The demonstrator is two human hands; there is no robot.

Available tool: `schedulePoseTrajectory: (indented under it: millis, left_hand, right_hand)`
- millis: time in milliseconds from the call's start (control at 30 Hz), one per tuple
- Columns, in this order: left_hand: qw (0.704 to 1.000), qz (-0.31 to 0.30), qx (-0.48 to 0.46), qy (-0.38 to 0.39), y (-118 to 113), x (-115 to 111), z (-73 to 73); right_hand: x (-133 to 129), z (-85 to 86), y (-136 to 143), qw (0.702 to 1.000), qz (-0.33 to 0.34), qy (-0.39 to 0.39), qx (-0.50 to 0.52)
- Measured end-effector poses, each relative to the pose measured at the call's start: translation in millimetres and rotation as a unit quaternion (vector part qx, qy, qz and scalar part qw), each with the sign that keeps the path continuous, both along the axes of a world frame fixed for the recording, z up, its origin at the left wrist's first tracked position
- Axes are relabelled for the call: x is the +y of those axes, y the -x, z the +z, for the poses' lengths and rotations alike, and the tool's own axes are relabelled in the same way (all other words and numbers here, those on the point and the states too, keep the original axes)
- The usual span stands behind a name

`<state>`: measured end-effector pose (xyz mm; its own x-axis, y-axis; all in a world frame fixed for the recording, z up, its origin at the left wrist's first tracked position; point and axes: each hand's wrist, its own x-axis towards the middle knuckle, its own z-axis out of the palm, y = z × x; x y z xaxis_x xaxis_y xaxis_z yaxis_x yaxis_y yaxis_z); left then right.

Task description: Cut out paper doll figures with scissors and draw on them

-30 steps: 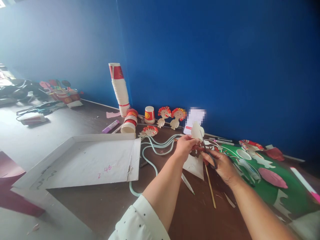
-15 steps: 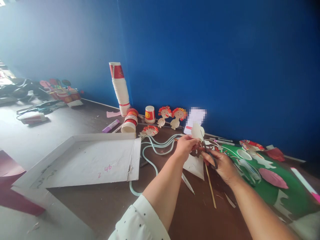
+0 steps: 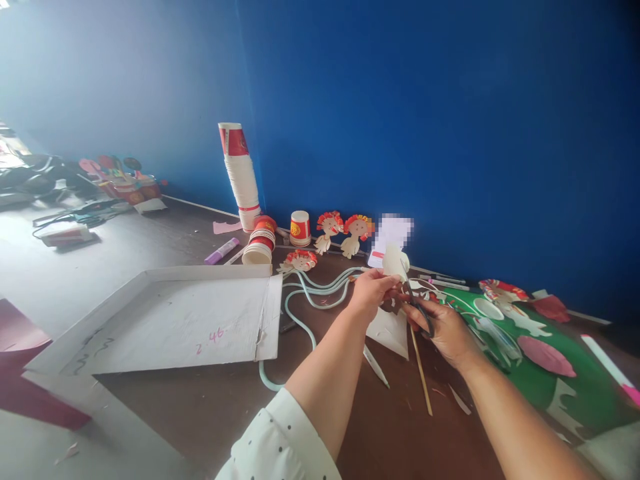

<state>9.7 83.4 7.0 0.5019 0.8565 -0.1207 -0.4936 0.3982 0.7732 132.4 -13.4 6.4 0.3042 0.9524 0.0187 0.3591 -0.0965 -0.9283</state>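
Note:
A cream paper piece (image 3: pixel 395 259) with a rounded top is pinched in the fingers of my left hand (image 3: pixel 374 291). My right hand (image 3: pixel 445 328) grips a pair of dark-handled scissors (image 3: pixel 425 317), whose blades point up and lie against the paper. The fingertips of both hands are close together, so the paper's lower part is hidden. Beneath my hands lie a white paper sheet (image 3: pixel 393 337), a thin wooden stick (image 3: pixel 423 377) and a white pen (image 3: pixel 376 367). Two paper figures (image 3: pixel 356 233) with red fringed heads lean against the wall.
A tall stack of paper cups (image 3: pixel 241 180) stands by the blue wall, with other cups (image 3: pixel 300 229) beside it. An open white box lid (image 3: pixel 200 320) lies at the left. Pale blue cord (image 3: pixel 295 313) crosses the table. On the right, a green mat (image 3: pixel 590 387) holds paper scraps and a pink oval (image 3: pixel 547 356).
Almost nothing differs. My hands, the paper and the scissors keep nearly the same positions, and the objects on the table stay where they were.

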Motion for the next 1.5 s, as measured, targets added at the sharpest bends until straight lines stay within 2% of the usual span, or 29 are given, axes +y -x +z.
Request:
schedulePoseTrajectory:
  millis: [267,667,933,1133,1300,1500]
  left_hand:
    - [0.998,-0.023,0.018,-0.055,-1.2,-0.2,-3.2]
    - [0.999,-0.030,0.028,-0.036,-0.2,-1.1,-0.8]
    - [0.998,-0.033,0.027,-0.037,-0.2,-0.7,-0.6]
    - [0.998,-0.033,0.039,-0.034,0.0,-1.4,0.3]
    - [0.997,-0.031,0.045,-0.047,0.6,-0.7,-0.4]
    - [0.995,-0.035,0.067,-0.063,0.6,0.1,-3.3]
  right_hand:
    - [-1.4,3.8,0.5,1.000,0.008,-0.012,-0.025]
    - [1.0,0.1,-0.3,0.999,0.007,-0.025,-0.040]
    - [2.2,-5.0,-2.3,1.000,0.003,-0.016,-0.016]
    - [1.2,-1.3,0.4,1.000,0.001,-0.006,-0.002]
    - [-0.2,1.9,2.7,1.000,-0.005,-0.004,0.005]
    - [-0.1,-3.0,-0.8,1.000,0.001,-0.013,0.001]
